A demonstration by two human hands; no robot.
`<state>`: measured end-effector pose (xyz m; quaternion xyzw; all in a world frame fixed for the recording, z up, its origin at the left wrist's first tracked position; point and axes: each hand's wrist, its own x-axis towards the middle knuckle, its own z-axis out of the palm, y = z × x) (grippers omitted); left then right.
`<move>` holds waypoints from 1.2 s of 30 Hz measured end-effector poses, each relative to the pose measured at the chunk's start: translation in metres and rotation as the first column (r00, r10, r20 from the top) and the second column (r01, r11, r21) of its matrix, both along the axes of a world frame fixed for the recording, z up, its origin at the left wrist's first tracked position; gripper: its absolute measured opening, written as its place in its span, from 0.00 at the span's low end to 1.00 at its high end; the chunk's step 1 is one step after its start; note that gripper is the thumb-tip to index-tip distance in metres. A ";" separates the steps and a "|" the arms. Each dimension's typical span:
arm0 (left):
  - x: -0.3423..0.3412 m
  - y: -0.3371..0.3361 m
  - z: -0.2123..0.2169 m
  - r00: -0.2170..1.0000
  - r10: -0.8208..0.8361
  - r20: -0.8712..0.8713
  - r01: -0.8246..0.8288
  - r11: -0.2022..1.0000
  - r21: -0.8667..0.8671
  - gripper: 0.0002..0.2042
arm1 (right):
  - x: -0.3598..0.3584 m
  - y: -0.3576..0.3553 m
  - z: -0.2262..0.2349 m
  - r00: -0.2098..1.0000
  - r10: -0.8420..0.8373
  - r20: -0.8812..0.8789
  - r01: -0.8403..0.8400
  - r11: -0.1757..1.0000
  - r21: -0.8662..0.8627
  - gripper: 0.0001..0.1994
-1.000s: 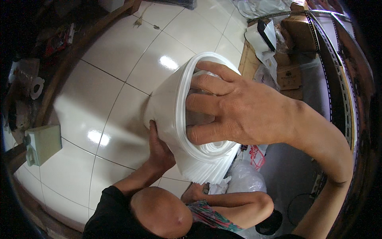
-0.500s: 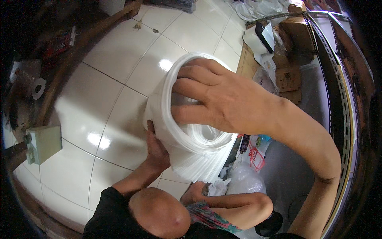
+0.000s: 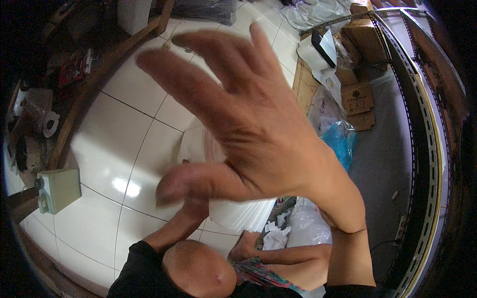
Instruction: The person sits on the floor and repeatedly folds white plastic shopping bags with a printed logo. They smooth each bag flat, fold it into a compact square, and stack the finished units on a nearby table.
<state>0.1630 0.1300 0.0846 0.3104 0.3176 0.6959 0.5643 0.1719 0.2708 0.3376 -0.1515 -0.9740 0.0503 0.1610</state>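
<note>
My right hand (image 3: 258, 134) fills the middle of the view, raised close to the camera with fingers spread wide and nothing in it. It hides most of a white stack of thin round pieces (image 3: 243, 216), whose edge shows below my palm and at the left (image 3: 196, 144). My left hand (image 3: 191, 208) comes up from the lower left and grips the stack's lower left side, partly hidden behind my right thumb.
Glossy white floor tiles (image 3: 114, 129) lie below. A pale green box (image 3: 58, 188) sits at the left. Cardboard boxes (image 3: 357, 94), a blue plastic bag (image 3: 343, 141) and a white bag (image 3: 308, 226) lie at the right, beside a slotted metal rail (image 3: 422, 124).
My right hand has lifted off the top of the white stack and come up toward the camera, fingers spreading. My left hand stays at the stack's side.
</note>
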 end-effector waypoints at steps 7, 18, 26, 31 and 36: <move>-0.005 -0.002 -0.008 0.976 -0.101 0.191 0.106 0.994 -0.017 0.31 | -0.006 0.011 0.008 0.994 -0.031 -0.104 0.035 0.999 0.029 0.41; -0.014 0.014 0.050 0.639 -0.095 0.764 0.395 0.892 -0.220 0.42 | 0.034 0.051 -0.003 0.965 -0.250 0.078 0.261 0.947 -0.189 0.34; -0.013 0.012 0.047 0.494 -0.129 0.860 0.461 0.877 -0.134 0.44 | 0.050 0.045 0.003 0.960 -0.267 0.085 0.268 0.963 -0.001 0.37; -0.020 0.006 0.049 0.647 -0.161 0.745 0.430 0.884 -0.182 0.44 | 0.046 0.027 -0.004 0.948 -0.309 0.071 0.294 0.941 0.171 0.36; -0.017 0.008 0.050 0.507 -0.081 0.858 0.487 0.848 -0.208 0.44 | 0.042 0.044 0.031 0.976 -0.172 -0.132 0.180 0.983 0.046 0.40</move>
